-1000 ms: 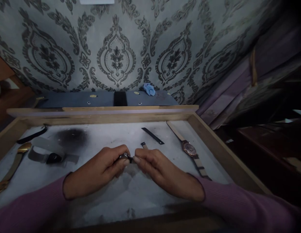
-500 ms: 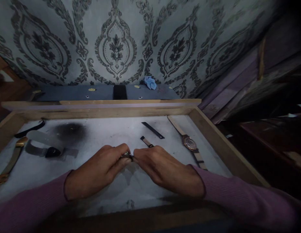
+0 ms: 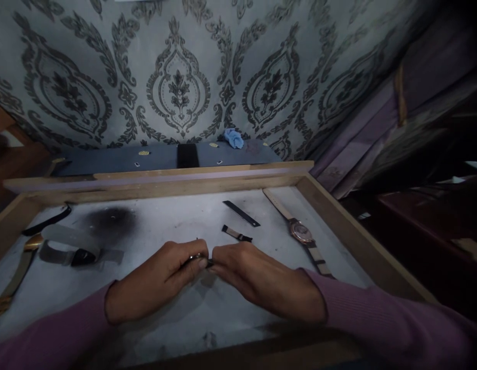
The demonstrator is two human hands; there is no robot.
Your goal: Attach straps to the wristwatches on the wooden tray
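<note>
My left hand (image 3: 165, 280) is closed over a small shiny metal watch case (image 3: 195, 256), pinched between thumb and fingers and mostly covered. Against it, my right hand (image 3: 261, 275) is closed with its fingertips on a thin dark piece (image 3: 210, 263) that meets the case; whether this is a strap end or a tool I cannot tell. Just beyond the right hand lie a short watch strap piece (image 3: 237, 234) and a longer black strap (image 3: 241, 213). To the right rests a watch (image 3: 301, 232) with a round face and a beige-lined strap.
A shallow wooden tray (image 3: 338, 231) with a pale bottom surrounds the work. At its left are a gold-coloured watch (image 3: 20, 270), a clear curved band (image 3: 69, 241) and a black strap (image 3: 48, 220). Behind the tray are a dark phone (image 3: 188, 155) and a crumpled blue cloth (image 3: 234, 138).
The view has tilted up slightly, so the tray sits lower. Both hands stay together; the left thumb now covers more of the watch case. More of the short strap piece shows.
</note>
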